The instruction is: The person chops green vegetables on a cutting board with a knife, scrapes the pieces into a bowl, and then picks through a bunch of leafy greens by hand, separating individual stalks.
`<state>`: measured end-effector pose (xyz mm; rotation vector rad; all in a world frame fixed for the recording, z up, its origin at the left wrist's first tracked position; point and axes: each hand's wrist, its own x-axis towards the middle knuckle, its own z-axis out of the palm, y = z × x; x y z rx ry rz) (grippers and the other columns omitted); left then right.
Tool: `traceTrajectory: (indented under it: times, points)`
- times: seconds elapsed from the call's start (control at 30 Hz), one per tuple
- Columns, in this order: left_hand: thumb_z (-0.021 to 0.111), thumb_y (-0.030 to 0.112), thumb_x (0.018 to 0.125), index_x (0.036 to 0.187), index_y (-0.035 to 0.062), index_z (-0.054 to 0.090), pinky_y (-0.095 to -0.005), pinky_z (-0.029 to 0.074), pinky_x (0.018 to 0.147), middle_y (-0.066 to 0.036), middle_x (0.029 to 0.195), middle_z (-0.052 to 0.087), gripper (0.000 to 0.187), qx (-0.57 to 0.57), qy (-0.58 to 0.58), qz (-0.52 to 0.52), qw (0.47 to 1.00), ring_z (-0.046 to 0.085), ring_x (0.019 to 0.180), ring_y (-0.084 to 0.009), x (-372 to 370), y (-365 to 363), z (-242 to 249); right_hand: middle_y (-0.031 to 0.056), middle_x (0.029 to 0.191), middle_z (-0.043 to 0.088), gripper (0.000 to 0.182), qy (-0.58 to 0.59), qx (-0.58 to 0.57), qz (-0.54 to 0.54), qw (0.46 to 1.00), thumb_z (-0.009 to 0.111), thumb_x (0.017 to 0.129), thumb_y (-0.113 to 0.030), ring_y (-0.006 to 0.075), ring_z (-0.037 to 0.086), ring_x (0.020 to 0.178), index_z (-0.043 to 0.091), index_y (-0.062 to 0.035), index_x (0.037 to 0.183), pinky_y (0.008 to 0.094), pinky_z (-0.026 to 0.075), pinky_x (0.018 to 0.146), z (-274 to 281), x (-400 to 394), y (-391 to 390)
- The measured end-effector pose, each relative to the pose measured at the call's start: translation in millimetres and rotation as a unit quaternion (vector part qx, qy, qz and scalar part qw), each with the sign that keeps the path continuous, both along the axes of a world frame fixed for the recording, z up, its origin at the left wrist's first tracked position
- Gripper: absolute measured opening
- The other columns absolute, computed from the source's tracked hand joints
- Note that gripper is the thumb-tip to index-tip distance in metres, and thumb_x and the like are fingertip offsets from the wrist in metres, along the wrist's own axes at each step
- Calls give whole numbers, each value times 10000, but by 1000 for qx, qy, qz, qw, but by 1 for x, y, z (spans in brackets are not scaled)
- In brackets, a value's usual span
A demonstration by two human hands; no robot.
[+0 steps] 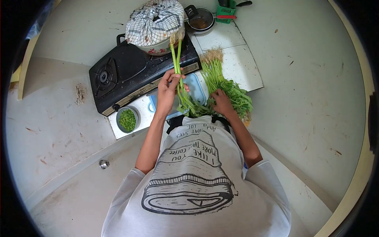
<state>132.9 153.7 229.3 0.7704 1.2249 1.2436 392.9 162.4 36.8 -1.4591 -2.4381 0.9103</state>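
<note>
My left hand (pixel 169 87) is closed around a few long green stems (pixel 177 59), held with their pale roots up near the pot and their leaves hanging down. At the right, my right hand (pixel 222 102) rests at the leafy part of a large bunch of greens (pixel 213 73); its fingers are curled in among the leaves, and what they grip is hidden. The bunch lies on the white tiles with its roots pointing away from me. Beneath the held stems is a blue-rimmed tray (pixel 200 89), partly covered by leaves and my left hand.
A black gas stove (pixel 130 73) carries a large pot (pixel 158 48) wrapped in checked cloth (pixel 138 23). Left of the tray stands a bowl (pixel 136 114) of chopped greens (pixel 127 120). Behind are a small pan (pixel 201 19) and a green basket (pixel 225 15) with utensils.
</note>
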Motion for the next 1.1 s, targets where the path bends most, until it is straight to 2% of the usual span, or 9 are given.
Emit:
traceTrajectory:
  times: [0.13, 0.23, 0.53, 0.6, 0.73, 0.87, 0.97, 1.0, 1.1]
  points:
    - [524, 212, 1079, 1347, 14, 548, -339, 574, 754, -54, 1046, 625, 334, 8, 12, -36, 999, 656, 795, -153, 3, -8, 11, 141, 1325, 478, 289, -61, 49, 27, 997, 716, 797, -136, 346, 479, 1255, 728, -121, 1086, 552, 470, 970, -1, -4, -7]
    - [535, 223, 1076, 1347, 12, 547, -338, 570, 751, -47, 1025, 615, 344, 3, 16, -43, 999, 646, 782, -146, 6, -12, 12, 148, 1353, 474, 307, -68, 71, 19, 995, 708, 807, -153, 342, 469, 1268, 734, -125, 1112, 537, 466, 969, -4, -5, -7]
    - [537, 208, 1075, 1329, 11, 552, -327, 565, 763, -56, 1048, 632, 322, -6, 13, -28, 999, 661, 794, -150, 2, -18, 18, 127, 1342, 489, 258, -91, 78, -40, 992, 677, 863, -163, 340, 487, 1247, 743, -140, 1112, 519, 459, 970, -6, -8, 4]
    - [544, 199, 1076, 1321, 1, 553, -306, 548, 754, -70, 1056, 639, 315, -4, 3, -24, 1000, 677, 803, -152, -1, -19, 18, 141, 1334, 504, 264, -63, 85, -40, 994, 683, 864, -188, 341, 495, 1237, 742, -138, 1116, 521, 460, 935, -1, -11, 4]
    - [514, 159, 1074, 1277, -1, 541, -380, 597, 802, -87, 1065, 623, 260, 35, -59, -31, 997, 660, 876, -170, -2, -19, 32, 135, 1266, 562, 242, 51, 115, -79, 989, 680, 898, -169, 351, 562, 1159, 725, -105, 1127, 500, 475, 925, 31, -19, 4]
    - [488, 141, 1075, 1270, 8, 502, -453, 617, 879, -98, 1070, 623, 236, 67, -110, -8, 992, 680, 917, -195, -2, -19, 62, 134, 1183, 631, 202, 272, 46, -91, 957, 636, 961, -107, 341, 625, 1110, 697, -52, 1146, 437, 498, 937, 92, -35, 15]
    - [499, 144, 1072, 1282, 14, 498, -451, 616, 875, -94, 1057, 616, 247, 84, -107, 7, 991, 681, 909, -202, -8, -18, 79, 137, 1166, 660, 189, 337, 0, -99, 936, 607, 994, -91, 307, 649, 1102, 688, -35, 1155, 385, 515, 919, 153, -49, 21]
    - [495, 125, 1077, 1326, 11, 481, -409, 594, 901, -93, 1091, 598, 274, 95, -120, 0, 988, 703, 932, -227, -12, -18, 77, 134, 1175, 663, 188, 346, -10, -99, 933, 605, 999, -95, 291, 650, 1104, 689, -36, 1157, 377, 519, 907, 173, -53, 24]
    - [497, 124, 1076, 1362, 22, 464, -399, 588, 905, -88, 1098, 593, 306, 110, -127, 30, 985, 706, 944, -232, -17, -20, 79, 133, 1195, 671, 204, 364, -17, -71, 928, 602, 1005, -108, 257, 657, 1094, 683, -22, 1171, 346, 528, 877, 207, -65, 32]
